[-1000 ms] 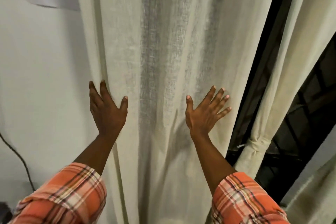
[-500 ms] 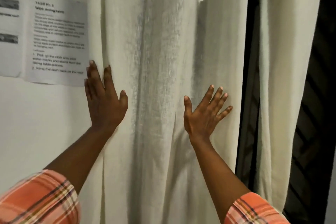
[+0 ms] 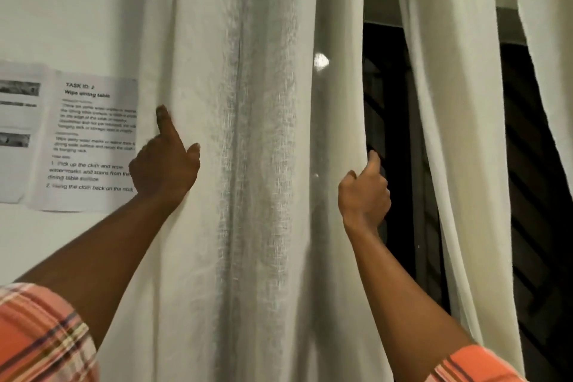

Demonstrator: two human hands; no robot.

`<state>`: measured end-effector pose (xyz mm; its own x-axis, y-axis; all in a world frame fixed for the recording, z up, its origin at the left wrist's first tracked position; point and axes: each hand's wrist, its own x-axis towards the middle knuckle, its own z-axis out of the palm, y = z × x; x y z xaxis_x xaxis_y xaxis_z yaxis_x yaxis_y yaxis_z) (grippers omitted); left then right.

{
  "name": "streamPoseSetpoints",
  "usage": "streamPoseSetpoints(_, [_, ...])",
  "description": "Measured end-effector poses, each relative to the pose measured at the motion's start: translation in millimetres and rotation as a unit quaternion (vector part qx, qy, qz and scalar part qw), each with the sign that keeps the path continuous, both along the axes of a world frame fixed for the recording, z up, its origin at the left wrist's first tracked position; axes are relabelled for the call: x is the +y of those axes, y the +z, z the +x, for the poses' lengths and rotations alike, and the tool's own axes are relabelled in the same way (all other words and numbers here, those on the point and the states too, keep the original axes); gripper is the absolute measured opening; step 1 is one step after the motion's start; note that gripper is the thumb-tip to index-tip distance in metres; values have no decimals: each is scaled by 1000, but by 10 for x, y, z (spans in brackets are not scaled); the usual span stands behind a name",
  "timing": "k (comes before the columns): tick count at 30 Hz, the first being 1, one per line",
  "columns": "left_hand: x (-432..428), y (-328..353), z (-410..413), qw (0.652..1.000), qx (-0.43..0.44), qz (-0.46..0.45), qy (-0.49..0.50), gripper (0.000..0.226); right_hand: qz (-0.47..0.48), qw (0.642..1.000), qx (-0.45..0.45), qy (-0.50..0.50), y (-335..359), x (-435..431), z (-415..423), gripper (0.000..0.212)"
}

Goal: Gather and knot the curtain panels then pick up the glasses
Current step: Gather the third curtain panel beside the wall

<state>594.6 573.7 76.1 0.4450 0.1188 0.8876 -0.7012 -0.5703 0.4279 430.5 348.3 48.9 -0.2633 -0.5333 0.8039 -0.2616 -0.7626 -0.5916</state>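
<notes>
A white, loosely woven curtain panel (image 3: pixel 263 164) hangs in front of me. My left hand (image 3: pixel 164 167) holds its left edge beside the wall, with the forefinger pointing up and the other fingers curled. My right hand (image 3: pixel 364 192) grips the panel's right edge, fingers curled round the cloth. A second white panel (image 3: pixel 452 133) hangs to the right, apart from the first. The glasses are not in view.
A printed task sheet (image 3: pixel 93 139) is stuck to the white wall on the left. A dark window with bars (image 3: pixel 393 108) shows between the two panels. More white cloth (image 3: pixel 548 9) hangs at the top right.
Both hands were flat and spread on the curtain; now their fingers have curled onto its left and right edges. The hands and my view have moved higher up the panel.
</notes>
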Motion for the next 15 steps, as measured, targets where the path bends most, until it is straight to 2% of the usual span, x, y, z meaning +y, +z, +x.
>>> streamPoseSetpoints(2, [31,123,-28,999,35,-32,-7,70,-21,1000,13,4,62,35,14,26])
streamPoseSetpoints(4, [43,264,-83,999,30,-39,0,59,-33,999,18,9,122,77,11,19])
streamPoseSetpoints(9, [-118,695,-302,1000,0,-26,13,30,-36,998,44,21,269,51,-109,16])
streamPoseSetpoints(15, [-974,1063,-1297,994,-53,42,-84,29,-12,997,60,39,453,-148,-456,28])
